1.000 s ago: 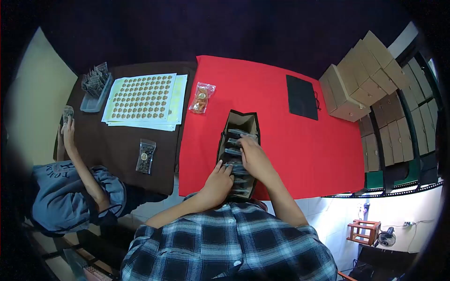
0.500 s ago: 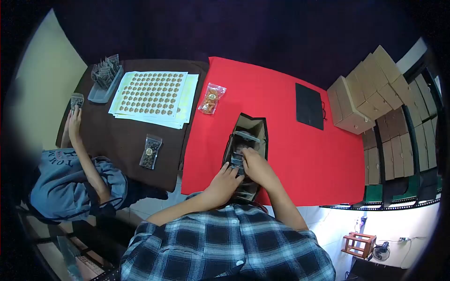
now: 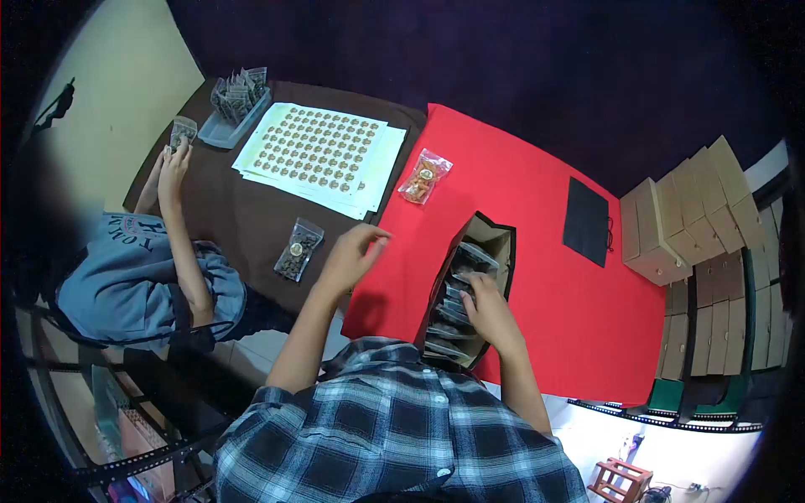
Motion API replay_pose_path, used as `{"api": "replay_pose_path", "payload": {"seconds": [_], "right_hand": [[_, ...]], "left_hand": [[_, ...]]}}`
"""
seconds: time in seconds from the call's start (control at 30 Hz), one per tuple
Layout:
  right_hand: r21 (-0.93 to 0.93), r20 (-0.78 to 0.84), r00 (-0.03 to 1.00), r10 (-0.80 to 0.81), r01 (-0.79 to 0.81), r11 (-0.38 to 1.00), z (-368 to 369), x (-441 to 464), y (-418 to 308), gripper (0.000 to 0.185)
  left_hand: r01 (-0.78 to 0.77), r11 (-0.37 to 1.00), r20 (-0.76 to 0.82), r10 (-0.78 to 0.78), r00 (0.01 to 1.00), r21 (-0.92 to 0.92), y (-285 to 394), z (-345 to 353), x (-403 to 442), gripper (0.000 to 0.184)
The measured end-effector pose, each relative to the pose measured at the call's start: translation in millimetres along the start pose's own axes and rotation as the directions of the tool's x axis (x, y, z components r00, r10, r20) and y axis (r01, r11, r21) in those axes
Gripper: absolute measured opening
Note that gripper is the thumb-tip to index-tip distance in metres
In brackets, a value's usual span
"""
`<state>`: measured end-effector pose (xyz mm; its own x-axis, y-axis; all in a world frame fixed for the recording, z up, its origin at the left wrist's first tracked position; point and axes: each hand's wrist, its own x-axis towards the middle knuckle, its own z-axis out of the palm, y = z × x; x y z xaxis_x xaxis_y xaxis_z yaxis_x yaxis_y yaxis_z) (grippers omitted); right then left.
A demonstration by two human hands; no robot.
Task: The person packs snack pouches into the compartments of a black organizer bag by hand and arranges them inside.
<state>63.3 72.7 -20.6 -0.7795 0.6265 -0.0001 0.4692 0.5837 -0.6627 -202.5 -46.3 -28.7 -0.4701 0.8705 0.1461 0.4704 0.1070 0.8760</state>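
A long dark box with a tan lining [image 3: 496, 235] stands on the red cloth in front of me. It holds a row of clear zip bags [image 3: 446, 331] packed upright. My right hand [image 3: 493, 314] reaches into it, fingers closed at the top edge of one bag; the fingertips are partly hidden. My left hand [image 3: 352, 258] is raised left of the box, over the edge between the red and brown cloths. Its fingers are loosely bent and apart, with nothing in them. A labelled zip bag of dark pieces [image 3: 298, 250] lies to its left.
A bag of orange snacks [image 3: 425, 176] and a black flat case [image 3: 586, 220] lie on the red cloth [image 3: 545, 327]. On the brown cloth are sticker sheets [image 3: 314, 151] and a plastic tub [image 3: 220, 132] of bags. A co-worker's hands [image 3: 172, 168] hold another bag. Cardboard boxes [image 3: 658, 222] stack at right.
My left hand has left the box and risen to the left. My right hand stays in the box. The whole view has shifted and tilted.
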Motion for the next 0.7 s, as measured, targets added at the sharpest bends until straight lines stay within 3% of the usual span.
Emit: {"api": "replay_pose_path", "payload": {"seconds": [0.03,0.07,0.1,0.13,0.2,0.27,0.33,0.43,0.53,0.63,0.67,0.7], "right_hand": [[-0.051,-0.037,0.999,-0.04,0.038,0.998,0,0,-2,0.034],[-0.103,-0.073,0.994,-0.082,0.074,0.992,0,0,-4,0.034],[-0.157,-0.108,0.986,-0.125,0.107,0.982,0,1,-5,0.034],[-0.148,-0.12,0.983,-0.137,0.118,0.982,-1,2,-7,0.034],[-0.128,-0.148,0.976,-0.158,0.14,0.982,-4,5,-13,0.034],[-0.085,-0.15,0.974,-0.172,0.16,0.983,-7,11,-22,0.033],[-0.034,-0.126,0.971,-0.204,0.202,0.979,-9,21,-38,0.033],[0.042,-0.068,0.947,-0.315,0.319,0.947,-1,47,-67,0.03],[0.091,0.02,0.896,-0.443,0.44,0.893,26,79,-95,0.028],[0.239,0.298,0.851,-0.433,0.373,0.897,95,127,-103,0.032],[0.258,0.421,0.821,-0.386,0.299,0.919,130,146,-102,0.035],[0.276,0.551,0.774,-0.312,0.183,0.943,174,165,-90,0.038]], "left_hand": [[-0.008,0.988,-0.109,0.025,0.994,0.155,-28,-13,4,0.018],[0.014,0.978,-0.195,0.028,0.981,0.209,-68,-25,6,0.02],[0.117,0.979,-0.289,-0.065,0.955,0.167,-106,-37,4,0.021],[0.152,0.938,-0.373,-0.026,0.928,0.313,-144,-50,-1,0.023],[0.359,0.836,-0.446,-0.157,0.881,0.415,-196,-73,-16,0.038],[0.466,0.787,-0.512,-0.227,0.829,0.406,-245,-87,-33,0.043],[0.58,0.796,-0.514,-0.428,0.743,0.174,-271,-98,-44,0.044],[0.588,0.807,-0.43,-0.512,0.744,0.056,-318,-105,-55,0.048],[0.654,0.701,-0.441,-0.51,0.738,0.283,-296,-92,-56,0.049],[0.565,0.794,-0.408,-0.604,0.685,-0.225,-318,-82,-58,0.063],[0.495,0.774,-0.407,-0.63,0.661,-0.394,-322,-79,-59,0.065],[0.475,0.694,-0.305,-0.688,0.658,-0.541,-317,-80,-62,0.069]]}}
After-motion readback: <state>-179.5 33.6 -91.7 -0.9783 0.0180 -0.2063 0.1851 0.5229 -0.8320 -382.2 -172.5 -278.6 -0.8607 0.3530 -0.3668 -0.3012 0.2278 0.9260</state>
